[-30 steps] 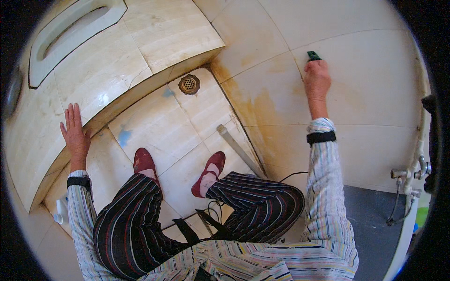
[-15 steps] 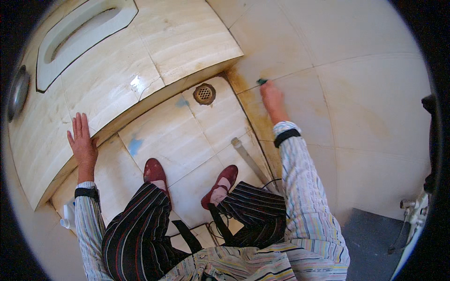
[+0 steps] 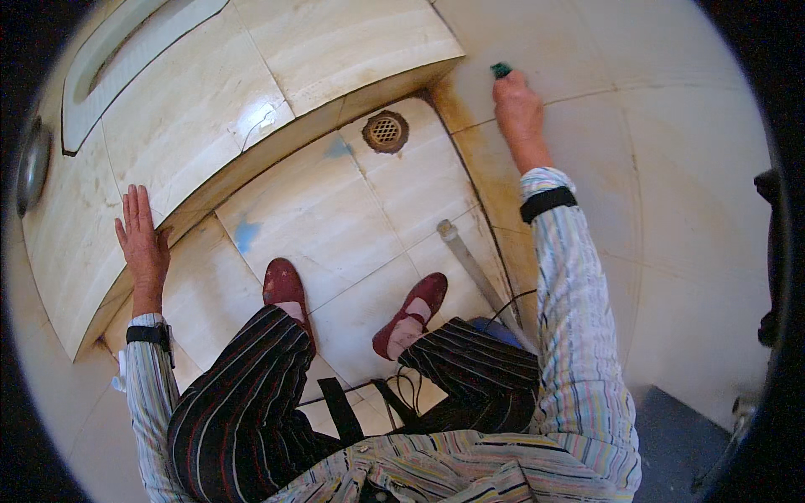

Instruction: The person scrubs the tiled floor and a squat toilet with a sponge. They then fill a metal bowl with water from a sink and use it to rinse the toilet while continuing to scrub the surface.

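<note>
Right hand (image 3: pixel 520 111): grip clamped on a green pad (image 3: pixel 501 70), against the stained wall (image 3: pixel 688 168).
Pad: beyond and right of the drain (image 3: pixel 386 132).
Left hand (image 3: pixel 145 251): grip unclosed, flat on the step (image 3: pixel 193 151), well left of the drain.
Pipe (image 3: pixel 480 272): nearer the wearer than the drain, beside the wall.

I count two bare hands (image 3: pixel 146 253), two black wristbands (image 3: pixel 549 204) and two red shoes (image 3: pixel 283 282) of mine, one green pad (image 3: pixel 501 70), one round floor drain (image 3: pixel 386 132), one grey pipe (image 3: pixel 482 277), two blue patches (image 3: pixel 246 235) and one white squat pan (image 3: pixel 82 111).
</note>
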`<state>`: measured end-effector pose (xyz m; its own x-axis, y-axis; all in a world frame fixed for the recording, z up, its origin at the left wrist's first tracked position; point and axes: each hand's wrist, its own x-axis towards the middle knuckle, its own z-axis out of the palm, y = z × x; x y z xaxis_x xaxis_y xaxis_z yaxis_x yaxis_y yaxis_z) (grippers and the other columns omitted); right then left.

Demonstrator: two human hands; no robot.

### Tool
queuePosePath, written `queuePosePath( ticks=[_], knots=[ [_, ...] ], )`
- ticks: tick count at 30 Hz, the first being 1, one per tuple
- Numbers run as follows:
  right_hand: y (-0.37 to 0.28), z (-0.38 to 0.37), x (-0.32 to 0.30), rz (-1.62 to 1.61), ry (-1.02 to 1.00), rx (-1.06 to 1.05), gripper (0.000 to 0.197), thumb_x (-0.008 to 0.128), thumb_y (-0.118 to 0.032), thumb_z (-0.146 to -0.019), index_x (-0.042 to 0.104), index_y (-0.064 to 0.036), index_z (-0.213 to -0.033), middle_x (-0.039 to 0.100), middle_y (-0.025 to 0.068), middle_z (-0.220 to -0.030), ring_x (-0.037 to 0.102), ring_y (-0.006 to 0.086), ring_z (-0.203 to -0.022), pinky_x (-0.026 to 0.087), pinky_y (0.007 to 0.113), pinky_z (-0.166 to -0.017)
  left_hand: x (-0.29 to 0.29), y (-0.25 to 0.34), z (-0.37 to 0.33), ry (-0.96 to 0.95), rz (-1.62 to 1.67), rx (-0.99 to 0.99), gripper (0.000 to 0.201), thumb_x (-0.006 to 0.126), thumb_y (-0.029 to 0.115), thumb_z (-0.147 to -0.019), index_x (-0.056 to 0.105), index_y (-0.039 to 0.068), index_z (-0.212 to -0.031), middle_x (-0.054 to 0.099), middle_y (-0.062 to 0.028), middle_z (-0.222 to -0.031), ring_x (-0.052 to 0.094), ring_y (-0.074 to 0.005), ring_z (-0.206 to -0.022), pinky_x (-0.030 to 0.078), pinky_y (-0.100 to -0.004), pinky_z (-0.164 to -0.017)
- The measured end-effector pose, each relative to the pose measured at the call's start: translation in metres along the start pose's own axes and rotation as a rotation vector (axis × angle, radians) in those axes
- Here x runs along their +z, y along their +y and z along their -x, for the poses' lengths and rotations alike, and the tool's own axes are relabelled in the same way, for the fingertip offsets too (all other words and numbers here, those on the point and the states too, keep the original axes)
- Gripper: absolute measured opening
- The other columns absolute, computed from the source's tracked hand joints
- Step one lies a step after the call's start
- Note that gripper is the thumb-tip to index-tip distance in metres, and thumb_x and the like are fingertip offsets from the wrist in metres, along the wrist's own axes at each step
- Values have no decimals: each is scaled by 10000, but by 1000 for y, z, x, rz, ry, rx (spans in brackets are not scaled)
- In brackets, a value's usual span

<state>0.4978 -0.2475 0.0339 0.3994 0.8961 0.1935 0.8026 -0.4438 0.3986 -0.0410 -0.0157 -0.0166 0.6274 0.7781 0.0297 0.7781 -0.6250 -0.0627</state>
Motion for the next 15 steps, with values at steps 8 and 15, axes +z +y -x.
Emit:
queuePosePath(
  ticks=[8,15],
  knots=[
    [-71,77,151,-307,-351,154,177,486,-152,-848,557,7,-819,617,231,-703,629,383,-644,513,478,-542,-2,0,1,9,-26,9,863,675,49,-711,191,119,-1422,185,-61,-1486,178,-228,-1369,172,-466,-1084],
    [-60,101,142,-241,-459,-42,171,487,-118,-824,551,40,-845,618,230,-721,631,344,-592,521,459,-525,-3,6,-1,4,-35,-33,830,664,76,-731,203,118,-1420,203,-67,-1481,193,-236,-1365,169,-462,-1083]
  ],
)
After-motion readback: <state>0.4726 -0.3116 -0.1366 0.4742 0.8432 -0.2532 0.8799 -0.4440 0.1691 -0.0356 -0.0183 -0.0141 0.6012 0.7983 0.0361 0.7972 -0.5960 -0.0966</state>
